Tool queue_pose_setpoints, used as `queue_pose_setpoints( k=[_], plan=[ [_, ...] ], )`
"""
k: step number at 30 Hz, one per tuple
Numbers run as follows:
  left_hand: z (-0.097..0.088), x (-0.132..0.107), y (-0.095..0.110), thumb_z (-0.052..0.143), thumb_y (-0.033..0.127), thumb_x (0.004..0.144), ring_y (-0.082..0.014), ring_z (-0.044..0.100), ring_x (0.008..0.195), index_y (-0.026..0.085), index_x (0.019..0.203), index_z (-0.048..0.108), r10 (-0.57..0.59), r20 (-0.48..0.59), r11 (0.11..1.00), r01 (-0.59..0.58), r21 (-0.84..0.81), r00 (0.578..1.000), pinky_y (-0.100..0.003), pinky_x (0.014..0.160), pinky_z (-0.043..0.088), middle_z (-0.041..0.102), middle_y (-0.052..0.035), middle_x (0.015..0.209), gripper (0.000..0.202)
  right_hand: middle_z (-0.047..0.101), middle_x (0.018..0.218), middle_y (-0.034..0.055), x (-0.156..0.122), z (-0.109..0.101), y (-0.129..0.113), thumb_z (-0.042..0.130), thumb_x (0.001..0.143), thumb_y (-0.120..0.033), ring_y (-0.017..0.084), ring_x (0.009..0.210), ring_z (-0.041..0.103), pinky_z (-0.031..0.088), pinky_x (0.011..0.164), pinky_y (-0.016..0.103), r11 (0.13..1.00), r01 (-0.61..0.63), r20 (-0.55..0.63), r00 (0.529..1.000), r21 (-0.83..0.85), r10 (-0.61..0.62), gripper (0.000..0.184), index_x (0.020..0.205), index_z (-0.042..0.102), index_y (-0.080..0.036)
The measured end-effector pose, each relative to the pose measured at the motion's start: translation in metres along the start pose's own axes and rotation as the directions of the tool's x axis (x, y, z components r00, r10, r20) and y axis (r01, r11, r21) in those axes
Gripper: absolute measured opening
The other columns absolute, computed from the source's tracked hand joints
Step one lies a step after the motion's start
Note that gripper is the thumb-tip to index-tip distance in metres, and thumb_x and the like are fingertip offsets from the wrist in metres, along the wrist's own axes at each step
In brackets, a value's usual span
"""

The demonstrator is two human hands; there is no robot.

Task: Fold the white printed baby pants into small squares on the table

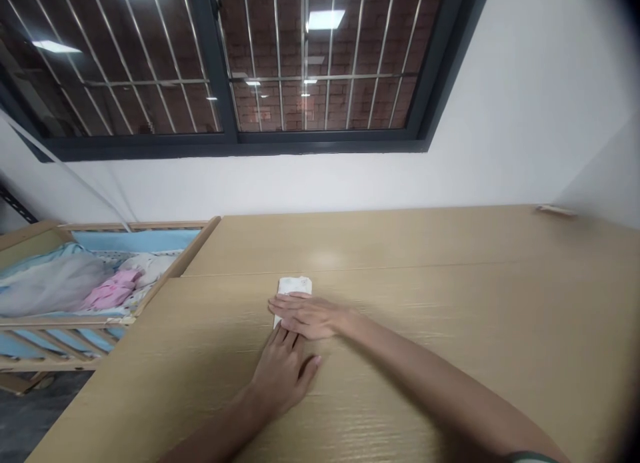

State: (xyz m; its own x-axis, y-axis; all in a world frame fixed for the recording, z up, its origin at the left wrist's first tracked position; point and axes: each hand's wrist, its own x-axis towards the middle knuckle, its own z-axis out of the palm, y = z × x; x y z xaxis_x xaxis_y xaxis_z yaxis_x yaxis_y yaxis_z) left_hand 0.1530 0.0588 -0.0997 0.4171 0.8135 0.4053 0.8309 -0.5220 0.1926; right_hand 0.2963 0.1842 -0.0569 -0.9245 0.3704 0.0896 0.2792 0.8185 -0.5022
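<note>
A small white piece, like folded paper or cloth (pixel 295 285), lies flat on the wooden tabletop (pixel 400 356); its exact kind does not show. Across its middle rests my right hand (pixel 307 316), palm down, fingers stretched out to the left. My left hand (pixel 283 370) lies flat just nearer to me, its fingertips at the lower edge of the white piece and close to the right hand's fingers. The left thumb points away to the right. Much of the white piece is hidden under the right hand.
At the left stands a wooden crib (pixel 200 250) with a pink cloth (pixel 113 290) and pale bedding inside. Behind the table is a white wall with a dark-framed barred window (pixel 325 143). A small flat object (pixel 556 210) lies at the far right corner.
</note>
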Motion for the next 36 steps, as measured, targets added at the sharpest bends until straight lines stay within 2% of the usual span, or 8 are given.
queue_pose_setpoints(
  k=[6,12,15,19,23,29,33,36],
  plan=[
    [0.008,-0.003,-0.007,0.046,0.051,0.1,-0.0387,0.036,0.145,0.012,0.152,0.036,0.009,-0.041,1.0,-0.009,-0.006,0.999,-0.056,0.113,0.043,0.044,-0.0198,0.154,0.066,0.031,0.162,-0.0044,0.0,-0.017,0.039,0.041,0.106,-0.048,0.018,0.152,0.026,0.015,0.128,0.041,0.997,-0.067,-0.073,0.995,-0.029,0.065,0.052,0.156,0.036,-0.035],
    [0.01,-0.002,-0.007,0.046,0.048,0.101,-0.0358,0.037,0.146,0.012,0.152,0.035,0.013,-0.049,1.0,-0.014,-0.019,0.999,-0.054,0.114,0.042,0.044,-0.0182,0.155,0.063,0.028,0.165,-0.0004,0.003,-0.02,0.062,0.032,0.106,-0.053,0.019,0.153,0.022,0.013,0.127,0.041,0.99,-0.104,-0.12,0.988,-0.095,0.092,0.058,0.159,0.032,-0.028],
    [0.005,0.004,-0.021,0.042,0.042,0.103,-0.0287,0.052,0.133,0.018,0.143,0.047,-0.03,-0.121,0.995,0.018,-0.1,0.992,-0.048,0.11,0.046,0.059,-0.0129,0.141,0.046,0.027,0.165,0.0076,0.001,-0.021,0.061,0.034,0.103,-0.06,0.024,0.153,0.023,0.015,0.126,0.044,0.976,-0.176,-0.171,0.973,-0.128,0.153,0.068,0.159,0.03,-0.021],
    [-0.003,0.012,-0.054,0.041,0.043,0.102,-0.029,0.065,0.101,0.021,0.109,0.063,-0.277,-0.197,0.961,0.271,-0.055,0.94,-0.047,0.091,0.051,0.07,-0.0118,0.106,0.032,0.042,0.155,0.0179,-0.005,-0.021,0.051,0.049,0.098,-0.058,0.032,0.142,0.037,0.027,0.116,0.051,0.943,-0.294,-0.338,0.913,-0.154,0.229,0.069,0.152,0.04,-0.016],
    [-0.004,0.016,-0.071,0.044,0.047,0.099,-0.03,0.064,0.093,0.022,0.086,0.059,-0.418,-0.062,0.908,0.419,0.007,0.906,-0.043,0.084,0.047,0.067,-0.0107,0.09,0.032,0.061,0.12,0.0116,-0.003,-0.02,0.042,0.063,0.094,-0.043,0.028,0.12,0.052,0.035,0.105,0.047,0.934,-0.346,-0.431,0.859,-0.089,0.277,0.034,0.118,0.064,-0.02],
    [-0.018,0.023,-0.068,0.041,0.038,0.098,-0.0235,0.062,0.082,0.022,0.083,0.052,-0.397,0.157,0.912,0.408,-0.045,0.904,-0.033,0.072,0.041,0.066,-0.0051,0.084,0.025,0.063,0.11,0.0079,0.006,-0.018,0.014,0.067,0.084,-0.025,0.024,0.104,0.056,0.036,0.095,0.039,0.835,-0.543,-0.376,0.757,0.094,0.535,0.019,0.101,0.062,-0.018],
    [-0.061,0.01,-0.067,0.054,0.032,0.088,-0.0195,0.06,0.073,0.023,0.075,0.05,-0.288,0.36,0.935,0.341,-0.092,0.887,-0.029,0.063,0.035,0.065,0.0,0.077,0.017,0.064,0.1,0.0053,0.003,-0.014,-0.027,0.071,0.073,-0.023,0.025,0.102,0.055,0.034,0.092,0.038,0.864,-0.502,-0.291,0.824,0.018,0.485,0.021,0.091,0.062,-0.019],
    [-0.098,-0.018,-0.062,0.056,0.029,0.082,-0.0197,0.059,0.073,0.022,0.073,0.051,-0.278,0.512,0.922,0.375,-0.093,0.813,-0.029,0.062,0.033,0.066,0.0006,0.079,0.012,0.063,0.087,0.0013,-0.001,-0.008,-0.066,0.072,0.072,-0.026,0.02,0.087,0.056,0.037,0.079,0.03,0.913,-0.406,-0.18,0.896,0.043,0.407,0.022,0.089,0.059,-0.02]
  ],
)
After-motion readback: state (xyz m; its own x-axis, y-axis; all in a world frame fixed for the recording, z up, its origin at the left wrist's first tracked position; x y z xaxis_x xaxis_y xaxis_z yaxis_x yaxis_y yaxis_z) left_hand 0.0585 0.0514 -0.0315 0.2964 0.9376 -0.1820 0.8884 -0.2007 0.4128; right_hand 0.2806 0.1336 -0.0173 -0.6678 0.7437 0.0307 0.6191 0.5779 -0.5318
